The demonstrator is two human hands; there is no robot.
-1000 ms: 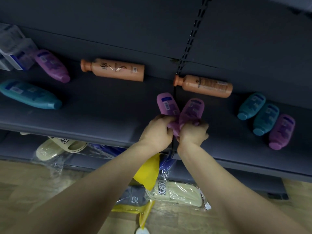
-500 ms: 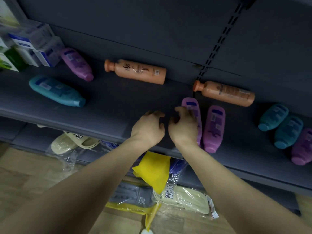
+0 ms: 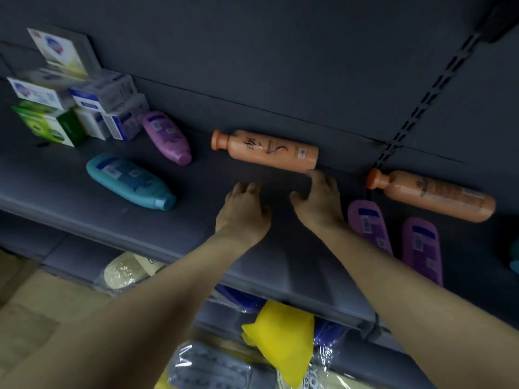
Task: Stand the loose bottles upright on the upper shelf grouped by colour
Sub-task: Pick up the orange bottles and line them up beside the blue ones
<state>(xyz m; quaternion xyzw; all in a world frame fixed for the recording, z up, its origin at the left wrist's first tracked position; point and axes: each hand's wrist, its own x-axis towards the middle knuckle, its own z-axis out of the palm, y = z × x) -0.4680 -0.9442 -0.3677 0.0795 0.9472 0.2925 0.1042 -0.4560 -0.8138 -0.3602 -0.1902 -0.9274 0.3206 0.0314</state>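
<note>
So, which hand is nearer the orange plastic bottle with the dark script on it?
Right. The right hand reaches the base end of the orange plastic bottle, touching it or nearly so; the left hand is in front of the bottle's middle, clearly apart.

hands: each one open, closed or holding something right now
Left hand: open, holding nothing.
Right hand: open, a fingertip at the base of the left orange bottle.
</note>
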